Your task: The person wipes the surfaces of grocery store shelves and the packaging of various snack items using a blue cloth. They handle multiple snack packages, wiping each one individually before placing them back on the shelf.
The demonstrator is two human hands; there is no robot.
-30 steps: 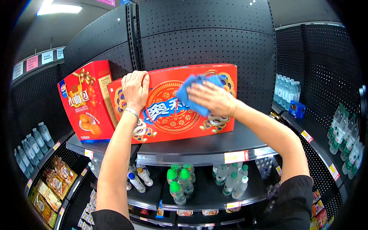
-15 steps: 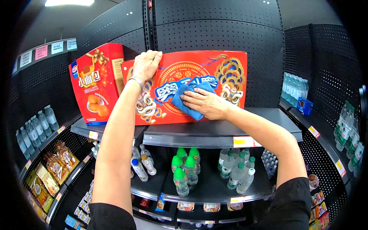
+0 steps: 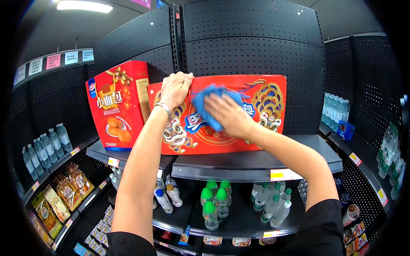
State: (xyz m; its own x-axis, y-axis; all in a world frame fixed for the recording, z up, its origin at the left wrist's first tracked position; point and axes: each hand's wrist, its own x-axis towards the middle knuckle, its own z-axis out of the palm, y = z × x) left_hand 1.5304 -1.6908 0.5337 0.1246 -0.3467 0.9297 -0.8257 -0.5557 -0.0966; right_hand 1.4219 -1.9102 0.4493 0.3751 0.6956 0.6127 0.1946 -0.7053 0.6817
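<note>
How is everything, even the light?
Left hand: on top edge of wide red box
Right hand: against blue cloth, motion-blurred
Blue cloth: bunched, blurred
Wide red box: standing on shelf
Tall red box: standing beside it
Green-capped bottles: upright, closed
Ceiling light: on

This is a shop. There are black shelves [image 3: 305,147] in front and on both sides. Little price tags [image 3: 284,175] in white, yellow and red sit along the shelf edges. Bottles with bright green caps [image 3: 210,216] stand in a bunch, and see-through bottles [image 3: 56,144] stand in rows on the left. Lots of food packets [image 3: 80,181] lie lower down. A wide red box [image 3: 209,140] and a tall red box [image 3: 110,119] with food pictures stand up high.
</note>
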